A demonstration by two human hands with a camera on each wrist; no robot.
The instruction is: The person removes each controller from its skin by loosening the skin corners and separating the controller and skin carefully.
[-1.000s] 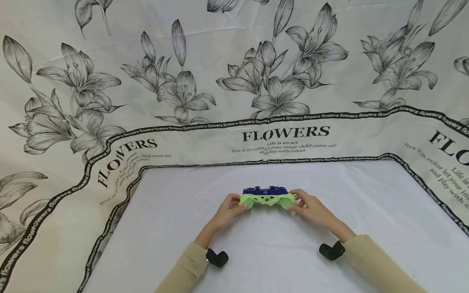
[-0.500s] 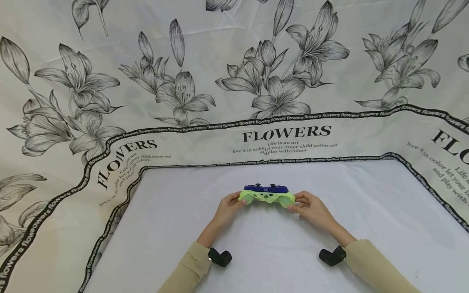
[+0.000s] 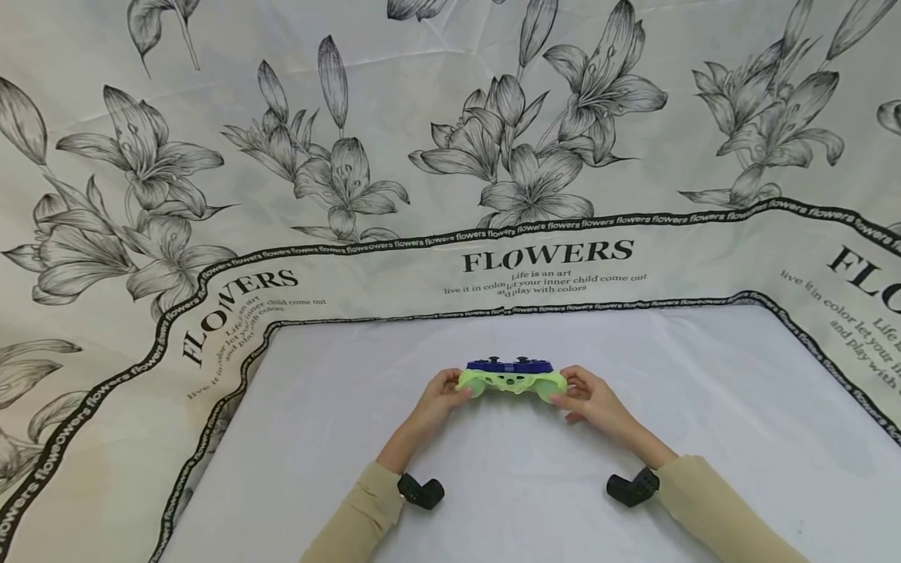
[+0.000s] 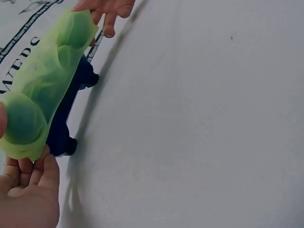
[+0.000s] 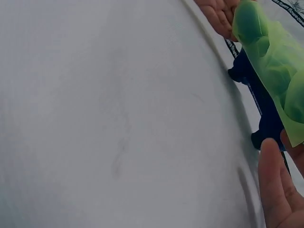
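A dark blue game controller (image 3: 510, 367) with two black thumbsticks sits partly inside a translucent lime-green silicone cover (image 3: 517, 382). The cover wraps the side facing me and both grips, while the blue thumbstick face stays bare. My left hand (image 3: 436, 400) pinches the cover's left end between thumb and fingers. At the right end, my right hand (image 3: 594, 403) grips the cover likewise. In the left wrist view, the cover (image 4: 57, 61) stretches over the rounded grips. In the right wrist view, a fingertip of my right hand (image 5: 275, 190) lies beside the controller's end near a thumbstick.
A white cloth (image 3: 521, 493) covers the table. Behind it and along the sides hangs a flower-printed curtain (image 3: 380, 281) with black lettered bands. A black wrist camera (image 3: 421, 493) is on the left wrist, another black camera (image 3: 633, 488) on the right.
The controller and cover rose slightly, tilting down to the right, then came back nearly level. Both hands keep their hold at the ends; the right fingers shift a little.
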